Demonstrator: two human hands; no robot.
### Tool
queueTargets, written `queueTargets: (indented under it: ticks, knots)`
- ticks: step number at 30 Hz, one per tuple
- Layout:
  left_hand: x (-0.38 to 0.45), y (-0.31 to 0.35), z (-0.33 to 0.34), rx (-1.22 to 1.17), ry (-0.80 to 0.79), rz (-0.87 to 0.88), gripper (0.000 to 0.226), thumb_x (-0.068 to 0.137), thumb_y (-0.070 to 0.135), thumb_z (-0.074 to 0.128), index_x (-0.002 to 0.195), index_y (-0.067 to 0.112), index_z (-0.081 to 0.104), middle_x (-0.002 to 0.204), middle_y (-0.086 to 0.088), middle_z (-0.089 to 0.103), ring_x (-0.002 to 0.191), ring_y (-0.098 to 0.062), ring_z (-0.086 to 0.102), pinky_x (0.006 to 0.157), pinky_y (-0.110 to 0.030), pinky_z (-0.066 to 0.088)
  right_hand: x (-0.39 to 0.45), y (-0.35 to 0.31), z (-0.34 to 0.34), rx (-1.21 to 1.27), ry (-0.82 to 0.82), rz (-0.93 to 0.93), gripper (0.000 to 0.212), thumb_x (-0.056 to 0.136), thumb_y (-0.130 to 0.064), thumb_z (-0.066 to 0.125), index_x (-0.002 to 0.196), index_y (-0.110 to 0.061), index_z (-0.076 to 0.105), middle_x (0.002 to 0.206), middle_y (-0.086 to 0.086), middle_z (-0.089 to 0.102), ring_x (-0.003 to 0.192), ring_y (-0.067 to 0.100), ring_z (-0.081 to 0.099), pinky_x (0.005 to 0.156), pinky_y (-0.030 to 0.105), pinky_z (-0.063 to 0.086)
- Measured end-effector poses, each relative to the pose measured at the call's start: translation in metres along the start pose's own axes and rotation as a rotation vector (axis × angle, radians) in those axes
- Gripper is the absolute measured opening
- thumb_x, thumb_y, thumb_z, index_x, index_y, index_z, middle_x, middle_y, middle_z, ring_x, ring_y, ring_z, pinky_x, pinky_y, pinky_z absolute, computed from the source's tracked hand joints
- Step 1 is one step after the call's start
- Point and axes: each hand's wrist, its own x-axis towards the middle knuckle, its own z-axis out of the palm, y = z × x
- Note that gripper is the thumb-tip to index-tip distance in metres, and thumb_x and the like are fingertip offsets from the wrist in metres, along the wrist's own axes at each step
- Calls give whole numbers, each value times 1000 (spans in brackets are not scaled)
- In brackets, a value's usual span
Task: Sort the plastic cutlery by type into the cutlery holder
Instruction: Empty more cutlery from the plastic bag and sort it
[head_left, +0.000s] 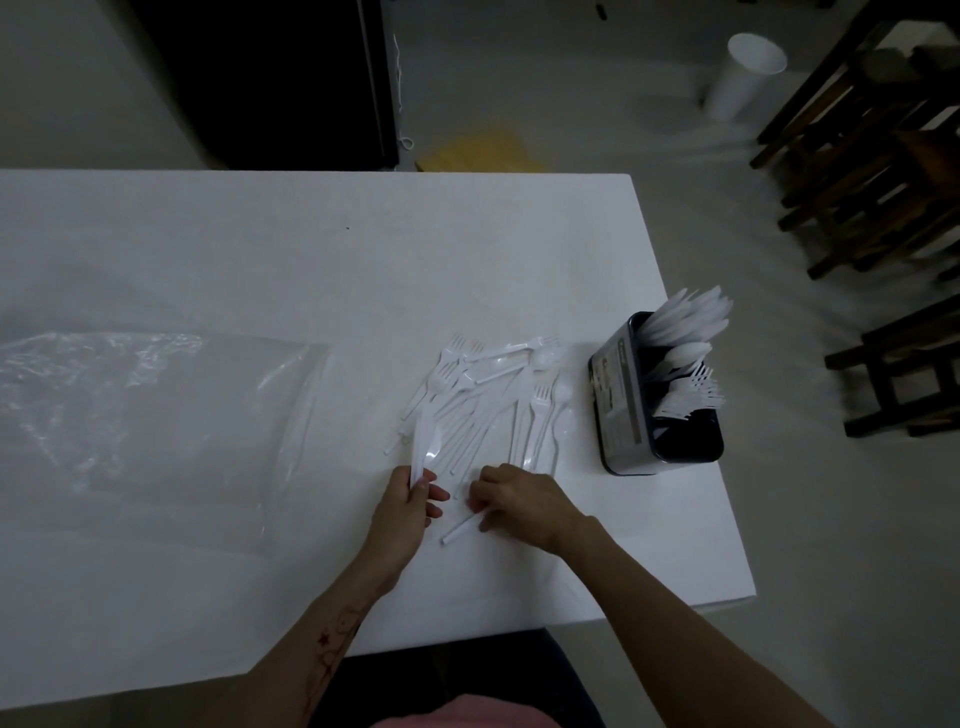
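A loose pile of white plastic cutlery (483, 395), mostly forks with a few spoons, lies on the white table (260, 260). My left hand (408, 506) grips a small bunch of white knives (423, 441) by the handles, blades pointing away. My right hand (519, 501) is curled over a single white piece (460, 529) lying on the table and pinches its upper end. The dark cutlery holder (618, 410) stands near the table's right edge, with knives, spoons and forks (685, 353) standing in separate compartments.
A crumpled clear plastic bag (156, 410) lies flat on the left of the table. The table's right edge runs just past the holder. On the floor beyond stand a white cup (743, 73) and dark wooden chairs (872, 171).
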Motion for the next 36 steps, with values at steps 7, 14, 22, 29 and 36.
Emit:
queueTargets:
  ticks: [7, 14, 22, 29, 36]
  knots:
    - [-2, -1, -2, -14, -3, -3, 17, 101, 16, 35, 103, 18, 52, 93, -2, 67, 75, -14, 58, 70, -23, 45, -7, 19, -21, 48, 13, 165, 30, 81, -36, 63, 107, -20, 63, 107, -2, 57, 99, 20, 54, 68, 38, 52]
    - [-3, 1, -1, -32, -21, 2, 15, 99, 15, 40, 101, 20, 54, 91, -2, 66, 75, -13, 60, 71, -22, 46, 20, 15, -28, 93, 271, 754, 40, 92, -52, 57, 99, -13, 58, 96, 1, 60, 84, 23, 63, 68, 36, 53]
    - [-2, 10, 6, -131, -11, -6, 15, 99, 12, 41, 104, 16, 55, 94, -3, 66, 78, -14, 60, 72, -21, 47, 31, 17, -32, 675, 336, 1127, 22, 85, -31, 62, 92, -12, 68, 90, 4, 70, 82, 23, 66, 68, 32, 52]
    - [6, 20, 17, -250, -78, -71, 9, 96, 11, 50, 103, 15, 53, 107, -7, 63, 90, -18, 62, 80, -25, 48, 15, -3, -43, 1171, 401, 942, 17, 81, -26, 75, 84, -10, 71, 78, 0, 73, 63, 10, 60, 54, 20, 45]
    - [3, 20, 19, -62, -191, -63, 32, 90, 7, 57, 119, 11, 45, 108, -7, 60, 88, -16, 61, 73, -24, 49, 22, -18, -41, 1142, 175, 803, 20, 80, -33, 78, 77, -17, 67, 76, -1, 73, 59, 4, 57, 49, 14, 38]
